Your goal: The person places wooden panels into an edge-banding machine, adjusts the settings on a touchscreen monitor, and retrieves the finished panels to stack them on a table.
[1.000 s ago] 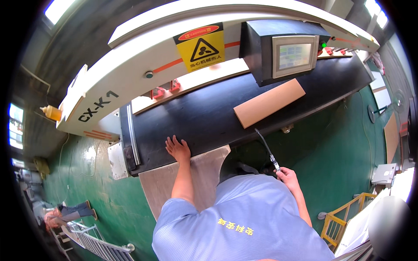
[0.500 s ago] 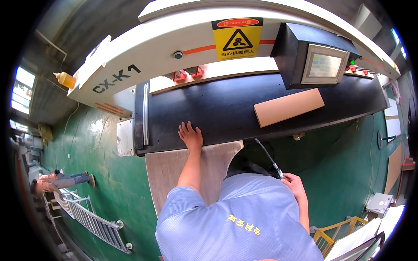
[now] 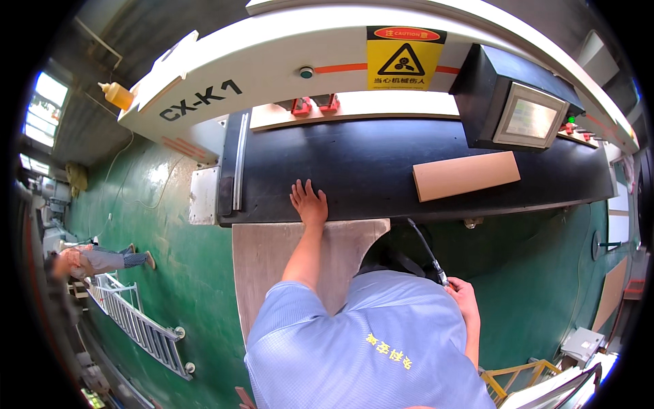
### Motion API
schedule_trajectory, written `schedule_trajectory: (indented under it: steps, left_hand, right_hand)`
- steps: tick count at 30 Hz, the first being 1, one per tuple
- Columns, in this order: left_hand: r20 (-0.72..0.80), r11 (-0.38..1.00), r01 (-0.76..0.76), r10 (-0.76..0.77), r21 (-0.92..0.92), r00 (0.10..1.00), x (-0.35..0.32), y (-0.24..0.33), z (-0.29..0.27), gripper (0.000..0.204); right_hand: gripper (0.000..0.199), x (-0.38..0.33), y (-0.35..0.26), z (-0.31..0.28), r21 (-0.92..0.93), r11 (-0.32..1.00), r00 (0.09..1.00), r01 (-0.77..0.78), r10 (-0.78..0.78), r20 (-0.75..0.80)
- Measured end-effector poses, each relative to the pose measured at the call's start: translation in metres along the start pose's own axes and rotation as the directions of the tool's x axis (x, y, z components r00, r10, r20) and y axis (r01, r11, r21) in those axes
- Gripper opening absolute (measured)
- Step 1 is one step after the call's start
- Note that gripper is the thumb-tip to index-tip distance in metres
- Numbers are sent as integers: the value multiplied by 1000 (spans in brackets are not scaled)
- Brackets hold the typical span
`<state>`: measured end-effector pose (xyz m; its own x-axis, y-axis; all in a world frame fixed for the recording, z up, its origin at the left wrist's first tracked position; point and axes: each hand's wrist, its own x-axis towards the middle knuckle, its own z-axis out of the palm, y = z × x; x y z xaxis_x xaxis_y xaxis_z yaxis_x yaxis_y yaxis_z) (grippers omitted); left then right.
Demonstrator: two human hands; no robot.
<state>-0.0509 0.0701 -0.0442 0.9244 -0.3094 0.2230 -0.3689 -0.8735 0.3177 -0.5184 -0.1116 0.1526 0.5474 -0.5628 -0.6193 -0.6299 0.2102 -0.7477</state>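
My left hand (image 3: 310,202) lies flat with fingers spread on the black tabletop (image 3: 368,146) of a large white machine, close to its front edge. Beneath that forearm, a grey-brown board (image 3: 269,253) with a curved cut at its right corner butts against the table. Beside my waist my right hand (image 3: 463,296) is closed around the metal end of an air blow gun (image 3: 428,247). Its thin black nozzle points up and forward toward the table edge; the handle is mostly hidden by my fingers and body. A tan rectangular panel (image 3: 466,176) rests on the tabletop to the right.
A control screen box (image 3: 528,116) overhangs the table at right. Red clamps (image 3: 315,105) sit under the white machine beam (image 3: 286,51). At left, a person (image 3: 102,260) stands near a metal rack (image 3: 139,317) on wheels. A yellow frame (image 3: 521,375) stands at lower right.
The view has shifted, so the machine appears further right and slightly higher. My left hand remains flat on the table, and my right hand still holds the air blow gun.
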Motion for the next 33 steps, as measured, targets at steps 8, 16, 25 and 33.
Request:
schedule_trajectory:
  steps: [8,16,25,33]
  left_hand:
    - [-14,1000,-3,3,-2,1000,0,0,-1,55]
    - [-23,1000,-7,6,-11,1000,0,2,-2,55]
    - [-82,943,-250,237,-221,968,12,25,1,60]
    - [54,791,-513,560,-333,827,127,192,68,66]
  right_hand:
    - [26,2,1,-1,-11,1000,1000,-9,9,6]
    - [27,4,3,-2,7,1000,1000,9,-9,29]
    - [24,6,5,0,31,999,1000,20,-20,4]
    - [22,2,15,0,248,968,993,21,10,-121]
